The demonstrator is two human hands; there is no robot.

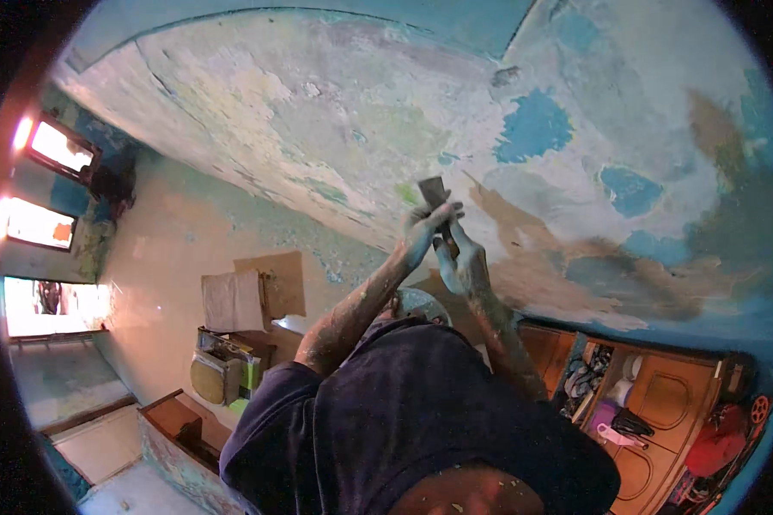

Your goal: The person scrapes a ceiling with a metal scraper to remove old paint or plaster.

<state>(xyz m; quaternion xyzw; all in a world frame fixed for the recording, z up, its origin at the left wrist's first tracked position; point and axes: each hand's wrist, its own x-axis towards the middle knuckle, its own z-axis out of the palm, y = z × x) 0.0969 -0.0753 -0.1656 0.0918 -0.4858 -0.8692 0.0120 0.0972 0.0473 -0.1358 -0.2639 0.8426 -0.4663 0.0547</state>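
Observation:
My two hands are raised together in front of the patchy wall [352, 112]. Between them is a putty knife [432, 188], its flat grey blade pointing up toward the wall. My left hand [424, 230] closes around it just below the blade, with fingertips against its neck. Lower down, my right hand [466, 264] is closed at the dark handle; its fingers partly hide the handle. Pale dust or filler coats both hands and forearms. The blade appears apart from the wall surface.
Behind my wrists sits a pale rounded object [423, 302], mostly hidden. An orange-brown wooden cabinet [661, 395] stands at right, with a red bag [715, 442] beside it. Bright window openings [56, 305] line the left. A cloth [232, 302] hangs near a wooden box [176, 421].

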